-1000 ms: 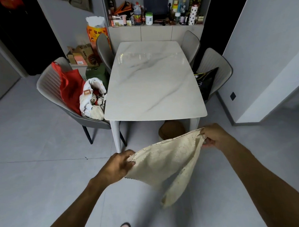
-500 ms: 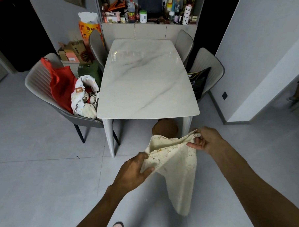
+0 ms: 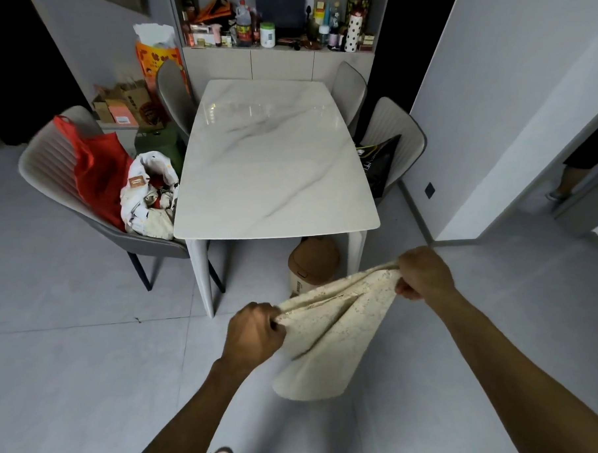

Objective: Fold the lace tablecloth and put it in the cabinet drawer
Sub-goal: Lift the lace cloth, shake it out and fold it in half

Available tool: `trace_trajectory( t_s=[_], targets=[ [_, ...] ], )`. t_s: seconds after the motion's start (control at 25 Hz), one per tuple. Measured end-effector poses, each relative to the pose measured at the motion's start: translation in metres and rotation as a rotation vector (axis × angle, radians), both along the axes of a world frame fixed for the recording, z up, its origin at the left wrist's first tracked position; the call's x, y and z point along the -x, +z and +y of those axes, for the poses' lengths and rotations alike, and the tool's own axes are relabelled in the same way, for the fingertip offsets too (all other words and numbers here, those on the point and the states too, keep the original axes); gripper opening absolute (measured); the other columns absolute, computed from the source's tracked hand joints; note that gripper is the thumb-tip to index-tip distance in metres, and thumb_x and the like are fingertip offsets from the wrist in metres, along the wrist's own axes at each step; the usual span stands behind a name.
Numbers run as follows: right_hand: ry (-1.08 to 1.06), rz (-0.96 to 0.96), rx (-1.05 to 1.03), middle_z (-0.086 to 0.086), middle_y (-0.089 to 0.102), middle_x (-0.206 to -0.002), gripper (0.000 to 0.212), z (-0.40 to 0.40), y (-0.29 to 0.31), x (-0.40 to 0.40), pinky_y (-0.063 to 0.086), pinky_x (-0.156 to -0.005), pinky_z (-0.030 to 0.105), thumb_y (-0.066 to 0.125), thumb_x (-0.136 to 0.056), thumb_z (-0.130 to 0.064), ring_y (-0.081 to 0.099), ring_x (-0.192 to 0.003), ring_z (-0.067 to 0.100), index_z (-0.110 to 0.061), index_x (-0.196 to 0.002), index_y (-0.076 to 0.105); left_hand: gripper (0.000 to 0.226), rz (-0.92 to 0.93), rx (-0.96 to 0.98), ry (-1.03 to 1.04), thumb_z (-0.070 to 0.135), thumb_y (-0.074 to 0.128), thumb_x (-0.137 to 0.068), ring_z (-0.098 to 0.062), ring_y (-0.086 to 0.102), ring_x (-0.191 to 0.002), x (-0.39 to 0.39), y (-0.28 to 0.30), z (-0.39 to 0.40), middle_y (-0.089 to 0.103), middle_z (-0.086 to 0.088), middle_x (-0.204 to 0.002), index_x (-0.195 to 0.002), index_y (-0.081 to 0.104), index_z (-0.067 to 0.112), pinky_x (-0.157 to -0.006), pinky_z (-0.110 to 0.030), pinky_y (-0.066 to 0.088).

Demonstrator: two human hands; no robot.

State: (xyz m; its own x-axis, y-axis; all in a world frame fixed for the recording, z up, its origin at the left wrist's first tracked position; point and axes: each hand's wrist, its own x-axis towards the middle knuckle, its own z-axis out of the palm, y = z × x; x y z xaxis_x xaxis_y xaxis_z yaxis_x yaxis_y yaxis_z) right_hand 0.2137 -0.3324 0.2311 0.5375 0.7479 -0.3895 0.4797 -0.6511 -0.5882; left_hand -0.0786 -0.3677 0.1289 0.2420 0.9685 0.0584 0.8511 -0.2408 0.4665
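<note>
The cream lace tablecloth (image 3: 333,331) hangs folded in the air in front of me, above the floor and short of the marble table (image 3: 274,159). My left hand (image 3: 254,334) grips its lower left corner in a fist. My right hand (image 3: 423,275) grips the upper right corner, held higher and farther away. The cloth is stretched between both hands and a rounded fold droops below. A grey cabinet (image 3: 280,64) with flat fronts stands against the far wall behind the table; I cannot make out a drawer.
Several grey chairs surround the table; the left one (image 3: 59,175) carries a red bag (image 3: 100,173) and a white bag (image 3: 149,195). A brown bin (image 3: 313,263) sits under the table. Bottles crowd the cabinet top. A person's legs (image 3: 573,176) show at the right doorway.
My hands moved apart again and pulled the cloth taut; the long hanging tail has shortened into a rounded fold. A person's legs came further into view at the right.
</note>
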Motion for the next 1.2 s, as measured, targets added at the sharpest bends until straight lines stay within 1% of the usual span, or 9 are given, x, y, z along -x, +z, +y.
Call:
trace_trajectory(
  t_s=[0.08, 0.16, 0.32, 0.4, 0.6, 0.76, 0.88, 1.04, 1.2],
  targets=[
    [0.232, -0.399, 0.132, 0.005, 0.068, -0.061, 0.021, -0.005, -0.005, -0.017, 0.052, -0.053, 0.026, 0.054, -0.087, -0.023, 0.065, -0.054, 0.019, -0.01, -0.073, 0.063, 0.028, 0.034, -0.074, -0.043, 0.021, 0.056, -0.073, -0.026, 0.066, -0.073, 0.0, 0.023, 0.01, 0.072, -0.001, -0.078, -0.092, 0.077, 0.019, -0.065, -0.03, 0.056],
    [0.304, -0.492, 0.221, 0.003, 0.066, -0.068, 0.013, -0.013, -0.014, -0.027, 0.05, -0.053, 0.024, 0.06, -0.083, -0.024, 0.064, -0.058, 0.017, -0.012, -0.076, 0.062, 0.031, 0.04, -0.141, -0.106, 0.021, 0.054, -0.071, -0.025, 0.066, -0.069, -0.001, 0.048, 0.021, 0.071, 0.002, -0.077, -0.092, 0.077, 0.023, -0.064, -0.031, 0.056],
    [-0.026, 0.073, 0.01, 0.012, 0.069, -0.055, 0.018, -0.013, -0.025, -0.03, 0.053, -0.05, 0.029, 0.052, -0.089, -0.006, 0.062, -0.044, 0.02, -0.002, -0.085, 0.069, 0.016, 0.14, -0.092, -0.151, 0.029, 0.053, -0.073, -0.024, 0.063, -0.062, 0.018, 0.077, 0.045, 0.068, 0.001, -0.065, -0.078, 0.067, 0.023, -0.058, -0.027, 0.049],
    [-0.115, 0.157, -0.066, 0.011, 0.067, -0.05, 0.021, -0.009, -0.019, -0.027, 0.048, -0.048, 0.026, 0.048, -0.089, -0.005, 0.058, -0.043, 0.02, -0.003, -0.085, 0.068, 0.013, 0.096, 0.027, -0.181, 0.03, 0.06, -0.078, -0.021, 0.059, -0.055, 0.037, 0.081, 0.05, 0.064, -0.002, -0.058, -0.07, 0.061, 0.02, -0.054, -0.027, 0.045],
    [0.354, -0.528, -0.175, 0.0, 0.058, -0.079, 0.012, -0.007, -0.002, -0.01, 0.042, -0.055, 0.028, 0.054, -0.085, -0.012, 0.057, -0.065, 0.021, -0.013, -0.097, 0.051, 0.009, -0.268, 0.162, -0.153, 0.017, 0.079, -0.075, -0.005, 0.041, -0.047, 0.051, 0.075, 0.045, 0.051, 0.006, -0.052, -0.072, 0.071, 0.017, -0.05, -0.02, 0.041],
    [0.861, -0.519, -0.637, 0.004, 0.056, -0.092, 0.032, -0.022, -0.004, -0.005, 0.05, -0.049, 0.036, 0.066, -0.069, 0.017, 0.055, -0.067, 0.019, -0.01, -0.084, 0.056, 0.019, -0.306, 0.059, -0.08, 0.008, 0.069, -0.074, -0.004, 0.043, -0.041, 0.052, 0.081, 0.048, 0.052, 0.018, -0.048, -0.072, 0.066, 0.026, -0.046, -0.011, 0.036],
    [0.847, -0.449, -0.744, 0.007, 0.057, -0.093, 0.03, -0.028, -0.012, -0.013, 0.052, -0.053, 0.029, 0.065, -0.067, 0.023, 0.057, -0.072, 0.017, -0.006, -0.072, 0.057, 0.021, -0.338, 0.036, -0.037, 0.012, 0.074, -0.075, -0.001, 0.046, -0.04, 0.061, 0.091, 0.052, 0.058, 0.02, -0.05, -0.07, 0.066, 0.03, -0.046, -0.009, 0.039],
    [0.866, -0.395, -0.653, 0.004, 0.066, -0.096, 0.025, -0.024, -0.029, -0.017, 0.044, -0.065, 0.011, 0.06, -0.076, 0.014, 0.063, -0.08, 0.019, -0.009, -0.072, 0.068, 0.022, -0.389, 0.03, -0.048, 0.018, 0.077, -0.078, -0.003, 0.039, -0.039, 0.068, 0.106, 0.061, 0.054, 0.014, -0.045, -0.068, 0.065, 0.034, -0.044, -0.015, 0.039],
    [0.736, -0.241, -0.315, -0.004, 0.072, -0.107, 0.026, -0.027, -0.042, -0.035, 0.052, -0.078, 0.03, 0.052, -0.097, -0.016, 0.064, -0.09, 0.015, -0.02, -0.113, 0.073, 0.025, -0.436, 0.065, -0.006, 0.009, 0.073, -0.082, -0.006, 0.042, -0.04, 0.081, 0.117, 0.069, 0.058, 0.014, -0.046, -0.076, 0.07, 0.033, -0.045, -0.017, 0.039]
  ],
)
